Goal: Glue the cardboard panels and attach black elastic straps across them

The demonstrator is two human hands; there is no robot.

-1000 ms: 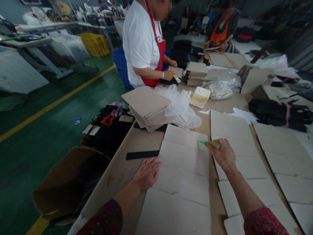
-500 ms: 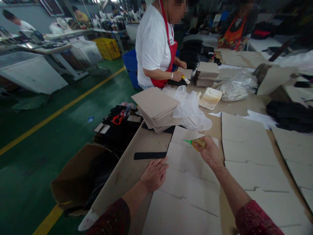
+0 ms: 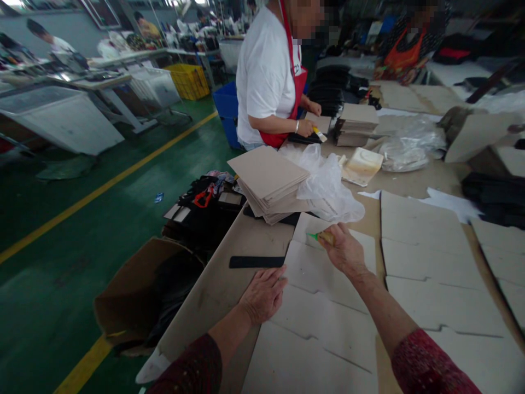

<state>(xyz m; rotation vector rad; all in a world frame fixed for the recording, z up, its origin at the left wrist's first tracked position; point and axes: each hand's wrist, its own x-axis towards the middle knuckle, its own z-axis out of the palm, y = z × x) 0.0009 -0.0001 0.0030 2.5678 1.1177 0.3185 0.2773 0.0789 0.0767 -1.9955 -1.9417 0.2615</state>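
Here, in the head view, the right hand (image 3: 346, 253) is closed around a small tool (image 3: 324, 237) with a yellowish body and a green tip. The fingers curl round the body, and only the front end shows past them. The tool sits over the far end of the near row of pale cards (image 3: 320, 323), just short of the clear plastic bag (image 3: 328, 186). I cannot tell whether its tip touches the card or hangs just above it.

The left hand (image 3: 264, 293) lies flat with its fingers spread and holds nothing. Its palm presses on the left edge of the same row, near a black strip (image 3: 256, 262) that lies on the bare table (image 3: 221, 295).

The risks, as I judge them:
- The cards overlap loosely, so a sideways push from the tool could slide one out from under the flat hand and skew the row.
- The bag lies close to the tip, and a loose fold could catch on it or drag across the cards.
- The stack of boards (image 3: 270, 180) overhangs the table edge just beyond and leans a little, so a knock from the forearm might fan it out.

The tool's long axis runs almost level across the table, from side to side as the person sees it. The green tip points to the person's left, toward the table's edge. The body end is hidden in the palm.
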